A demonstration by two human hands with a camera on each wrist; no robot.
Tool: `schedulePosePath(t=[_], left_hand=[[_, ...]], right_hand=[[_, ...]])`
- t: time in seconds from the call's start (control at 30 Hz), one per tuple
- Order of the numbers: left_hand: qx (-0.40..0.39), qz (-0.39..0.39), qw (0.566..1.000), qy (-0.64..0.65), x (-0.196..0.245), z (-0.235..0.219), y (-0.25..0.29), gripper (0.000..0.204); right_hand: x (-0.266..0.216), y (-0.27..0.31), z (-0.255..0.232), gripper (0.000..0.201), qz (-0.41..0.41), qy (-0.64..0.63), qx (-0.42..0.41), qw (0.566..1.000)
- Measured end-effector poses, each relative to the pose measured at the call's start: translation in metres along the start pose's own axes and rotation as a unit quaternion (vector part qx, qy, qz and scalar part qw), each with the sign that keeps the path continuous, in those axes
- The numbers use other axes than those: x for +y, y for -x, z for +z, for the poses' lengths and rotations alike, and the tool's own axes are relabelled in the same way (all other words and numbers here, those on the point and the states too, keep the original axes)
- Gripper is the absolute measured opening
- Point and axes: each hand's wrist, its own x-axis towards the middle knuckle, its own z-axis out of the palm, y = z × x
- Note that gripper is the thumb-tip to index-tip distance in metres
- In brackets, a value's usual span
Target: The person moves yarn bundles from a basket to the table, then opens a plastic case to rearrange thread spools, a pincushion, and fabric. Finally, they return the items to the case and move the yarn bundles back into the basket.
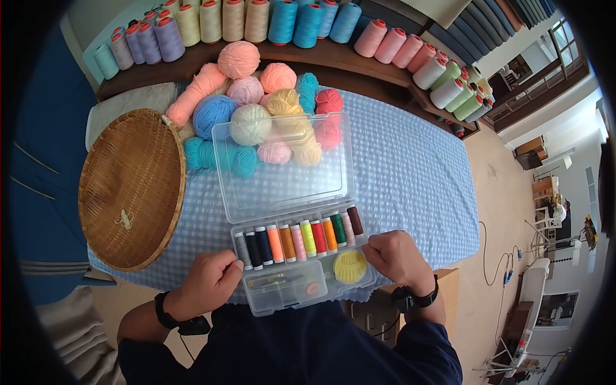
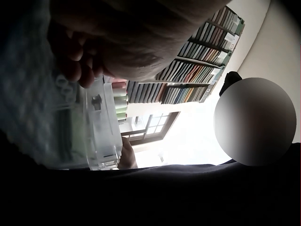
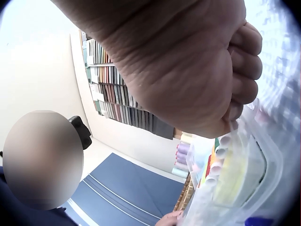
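Note:
A clear plastic sewing box point(image 1: 316, 263) lies on the checked cloth with its lid point(image 1: 221, 186) raised at the back. Inside, several small thread spools point(image 1: 309, 239) in many colours form a row. A round yellow ribbed piece point(image 1: 350, 267) sits in the front right compartment; a clear inner cover point(image 1: 256, 296) lies over small metal tools at front left. My left hand point(image 1: 210, 282) is curled at the box's left edge, knuckles beside the grey spool. At the right edge my right hand point(image 1: 399, 256) is balled up, its fingers point(image 3: 245, 66) folded toward the palm with nothing visible in them.
Behind the lid is a pile of yarn balls point(image 1: 215, 117) in several colours. A round woven basket point(image 1: 131, 192) stands on the left over the checked tablecloth point(image 1: 410, 173). Large thread cones point(image 1: 282, 22) line the dark shelf along the back. Cables point(image 1: 507, 276) lie on the floor at right.

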Motion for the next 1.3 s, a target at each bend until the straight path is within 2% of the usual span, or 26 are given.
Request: schedulePosePath(t=[0.1,0.17,0.37,0.43,0.5,0.53,0.57,0.6,0.67,0.8,0.87,0.9,0.97,1.0,1.03,1.17,1.23,1.3], left_hand=[[0.002,-0.016,1.0,0.009,0.001,0.001,-0.002,0.026],[0.009,0.001,1.0,0.001,0.0,0.001,-0.002,0.025],[0.045,0.008,0.999,0.013,-0.014,0.006,-0.009,0.023],[0.048,0.01,0.999,0.018,-0.02,0.007,-0.011,0.019],[0.048,0.012,0.999,0.021,-0.02,0.008,-0.016,0.016],[0.06,0.01,0.997,0.051,-0.018,0.01,-0.019,0.015],[0.073,0.006,0.994,0.082,-0.016,0.011,-0.021,0.017],[0.07,0.009,0.994,0.078,-0.015,0.01,-0.024,0.017],[0.07,0.033,0.997,0.017,-0.012,0.005,-0.031,0.019],[0.111,0.034,0.993,0.01,-0.017,0.003,-0.048,0.018],[0.143,0.037,0.989,-0.006,-0.018,0.001,-0.054,0.017],[0.144,0.033,0.989,-0.005,-0.019,0.0,-0.056,0.017],[0.151,0.029,0.988,0.009,-0.022,-0.001,-0.055,0.016],[0.151,0.023,0.988,0.011,-0.024,-0.001,-0.054,0.016],[0.147,0.022,0.989,0.025,-0.026,-0.002,-0.053,0.015],[0.142,0.034,0.987,0.064,-0.027,-0.006,-0.039,0.015],[0.141,-0.002,0.986,0.09,-0.031,-0.008,-0.031,0.013],[0.19,0.112,0.975,-0.036,-0.025,-0.009,-0.019,0.017]], right_hand=[[0.002,-0.001,0.005,0.026,-0.012,0.025,-0.004,1.0],[-0.003,-0.002,0.007,0.03,0.023,0.057,0.011,0.998],[0.008,-0.01,-0.007,0.037,0.03,0.003,-0.009,0.999],[0.015,-0.026,-0.017,0.032,0.061,-0.016,-0.019,0.998],[0.03,-0.049,-0.013,0.022,0.045,-0.095,0.108,0.989],[0.034,-0.061,-0.011,0.027,0.036,-0.122,0.127,0.984],[0.038,-0.075,-0.008,0.039,0.026,-0.15,0.146,0.978],[0.043,-0.089,-0.003,0.039,0.027,-0.152,0.151,0.976],[0.052,-0.12,0.004,0.06,-0.04,-0.236,0.187,0.953],[0.047,-0.164,-0.016,0.067,-0.046,-0.301,0.237,0.922],[0.036,-0.166,-0.038,0.051,-0.106,-0.328,0.252,0.904],[0.029,-0.158,-0.043,0.051,-0.104,-0.33,0.248,0.905],[0.014,-0.13,-0.049,0.035,-0.132,-0.263,0.263,0.919],[0.007,-0.111,-0.052,0.023,-0.169,-0.153,0.284,0.931],[0.009,-0.096,-0.053,0.02,-0.256,-0.07,0.287,0.92],[0.014,-0.045,-0.027,0.026,-0.414,-0.006,0.23,0.881],[0.011,-0.027,-0.014,0.028,-0.442,0.039,0.208,0.871],[0.008,-0.014,-0.002,0.029,-0.434,0.065,0.202,0.876]])
